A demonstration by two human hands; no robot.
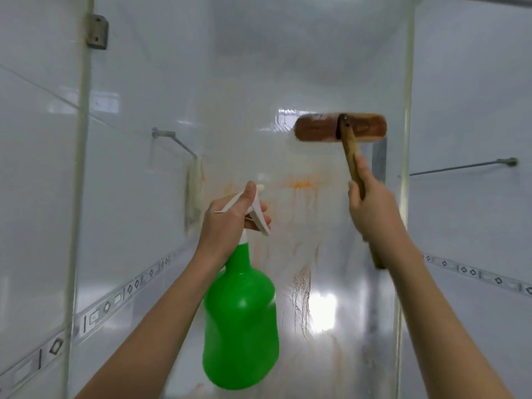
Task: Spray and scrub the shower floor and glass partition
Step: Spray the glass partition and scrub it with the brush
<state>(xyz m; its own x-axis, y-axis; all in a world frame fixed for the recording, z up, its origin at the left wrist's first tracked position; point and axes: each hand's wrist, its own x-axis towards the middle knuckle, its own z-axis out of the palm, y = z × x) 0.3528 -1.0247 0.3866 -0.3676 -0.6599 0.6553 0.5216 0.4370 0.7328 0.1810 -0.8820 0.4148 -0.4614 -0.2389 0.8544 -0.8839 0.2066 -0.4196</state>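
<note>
The glass partition (253, 116) fills the view ahead, with orange stains and drip marks around its middle. My left hand (227, 223) grips the neck and white trigger head of a green spray bottle (241, 321), nozzle towards the glass. My right hand (371, 208) grips the wooden handle of a brown scrub brush (339, 128), whose head lies against the glass above and right of the stains. The shower floor is out of view.
A metal hinge (97, 31) holds the glass at the upper left. Tiled walls with a patterned border strip (115, 300) run along both sides. Thin metal support rods (460, 167) show at left and right. The partition's right edge (406, 174) stands beside my right arm.
</note>
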